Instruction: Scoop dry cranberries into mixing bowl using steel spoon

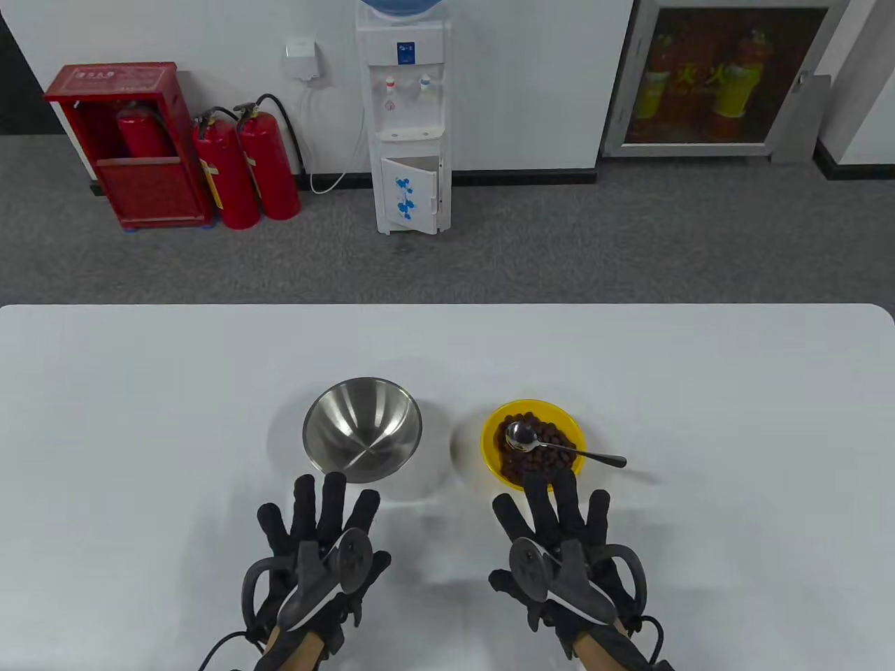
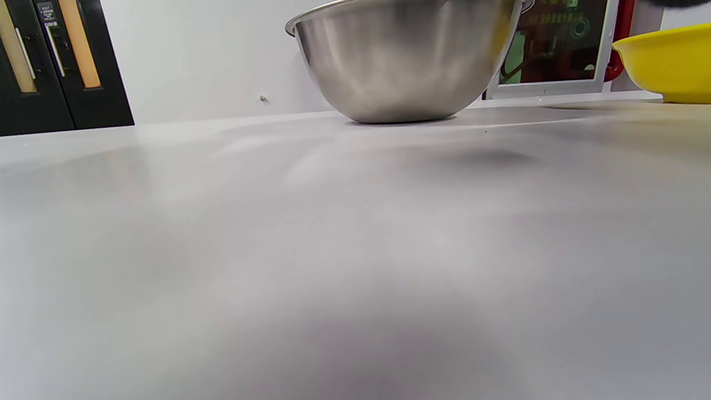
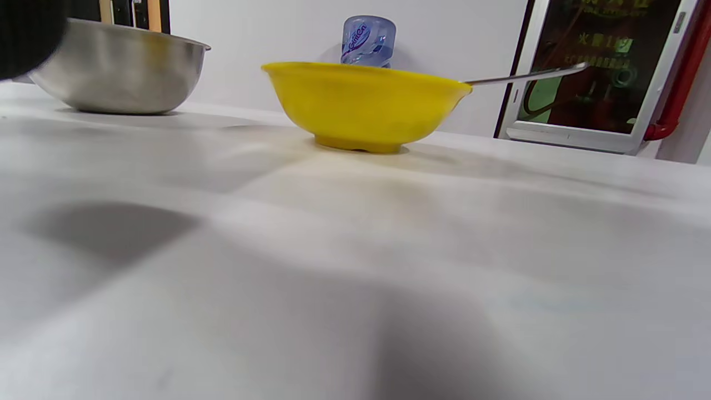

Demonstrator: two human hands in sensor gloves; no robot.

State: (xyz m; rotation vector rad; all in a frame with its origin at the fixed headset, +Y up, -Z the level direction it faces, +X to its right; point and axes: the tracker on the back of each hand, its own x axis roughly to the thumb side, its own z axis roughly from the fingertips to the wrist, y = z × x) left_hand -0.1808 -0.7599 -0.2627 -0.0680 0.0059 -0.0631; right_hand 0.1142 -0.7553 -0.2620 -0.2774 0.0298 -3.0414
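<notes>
Fingers of the left hand (image 1: pixel 318 552) and right hand (image 1: pixel 559 552) are spread flat, nothing being held, on a smooth white table (image 1: pixel 140 419). Beyond them, a round polished steel mixing bowl (image 1: pixel 362 429) is set beside a glossy yellow bowl (image 1: pixel 489 454) of wrinkled dark cranberries (image 1: pixel 542 461), on which a steel spoon (image 1: pixel 559 447) is laid. Grey carpet is seen behind, with red fire extinguishers (image 1: pixel 245 168) and a white water dispenser (image 1: pixel 405 119).

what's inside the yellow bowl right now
Dark dried cranberries fill the yellow bowl, with a steel spoon lying on them, its handle overhanging the right rim. The bowl's bottom is covered by the fruit.
</notes>
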